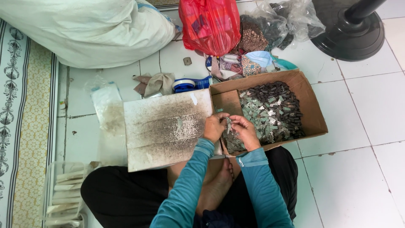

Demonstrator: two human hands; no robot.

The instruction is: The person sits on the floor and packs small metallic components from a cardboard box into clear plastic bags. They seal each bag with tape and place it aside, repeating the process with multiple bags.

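A person sits cross-legged on a white tiled floor, wearing teal sleeves. Directly ahead lies a soiled white board, flat, its near edge over the lap. Just right of the board stands an open cardboard box, its flaps folded out, filled with small grey-green metal parts and dark cylindrical pieces. Beyond the board are a crumpled cloth, a blue tape roll, a pile of fabric scraps, a red plastic bag, a clear bag of dark material and a large white sack. A black round fan base stands at upper right. A patterned mat runs along the left edge; a clear container of pale strips sits at lower left. The left hand and right hand meet over the box's near left corner, both closed on a small metal piece pinched between the fingertips. The piece appears held roughly upright, long axis running away from the person; its pointing end is too small to tell.
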